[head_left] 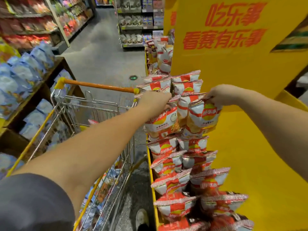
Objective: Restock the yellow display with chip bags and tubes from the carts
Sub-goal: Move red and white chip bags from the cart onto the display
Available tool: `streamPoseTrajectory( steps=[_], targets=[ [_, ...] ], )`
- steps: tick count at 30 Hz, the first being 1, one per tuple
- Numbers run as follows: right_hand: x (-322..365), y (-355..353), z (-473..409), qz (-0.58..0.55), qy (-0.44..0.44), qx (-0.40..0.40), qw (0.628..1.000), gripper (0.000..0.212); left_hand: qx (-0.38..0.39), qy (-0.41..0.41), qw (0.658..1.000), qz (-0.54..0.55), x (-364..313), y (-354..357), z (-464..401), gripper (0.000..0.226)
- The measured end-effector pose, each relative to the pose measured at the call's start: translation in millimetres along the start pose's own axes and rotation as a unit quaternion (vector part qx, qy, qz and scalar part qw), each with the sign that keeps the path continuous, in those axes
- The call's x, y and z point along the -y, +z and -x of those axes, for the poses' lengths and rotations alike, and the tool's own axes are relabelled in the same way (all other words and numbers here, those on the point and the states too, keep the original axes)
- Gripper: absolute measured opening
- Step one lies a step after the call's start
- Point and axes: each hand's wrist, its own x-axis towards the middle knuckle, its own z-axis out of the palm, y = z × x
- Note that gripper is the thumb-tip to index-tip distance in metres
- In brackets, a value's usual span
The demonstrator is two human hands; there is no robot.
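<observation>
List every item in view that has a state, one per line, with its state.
left hand: gripping the top of a chip bag
left chip bag: held by its top, hanging at the display
right hand: pinching the top of another chip bag
right chip bag: held by its top, hanging at the display
yellow display: rows packed with white-and-red bags
shopping cart: beside the display, some goods inside

A: Dim aisle; tall yellow cardboard display panel is brightest. Wide-angle bends the edges.

B: Overall soft, smeary. Blue snack bags on the left wooden shelf blurred; floor dark.
</observation>
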Motion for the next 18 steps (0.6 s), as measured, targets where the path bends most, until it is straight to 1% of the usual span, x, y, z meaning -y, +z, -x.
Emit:
streamPoseTrajectory(
  steps=[3,5,9,13,16,18],
  targets=[
    [1.2,14.1,-25.6,-0.014,-0.013,0.029,0.999,0.025,0.030,0.007,0.999,0.015,0.3,24.7,-16.4,0.033],
    [4.5,25.3,-40.7,-0.038,-0.021,0.026,0.999,0.024,0.046,0.010,0.998,0.029,1.6,42.4,-26.0,0.036],
    [7.6,57.6,-58.2,-0.043,-0.063,-0.042,0.996,0.022,0.047,0.020,0.998,0.036,7.0,69.7,-36.6,0.043],
    [6.1,78.5,-66.4,-0.036,-0.102,-0.123,0.986,0.029,0.061,-0.035,0.994,0.084,12.5,80.3,-47.1,0.045],
    [7.0,80.1,-69.2,-0.050,-0.083,-0.158,0.983,0.032,0.051,-0.057,0.993,0.094,10.8,81.4,-54.1,0.042],
    [9.2,81.4,-70.6,-0.066,-0.059,-0.189,0.978,0.031,0.031,-0.051,0.995,0.083,8.9,81.0,-58.0,0.043]
  ],
)
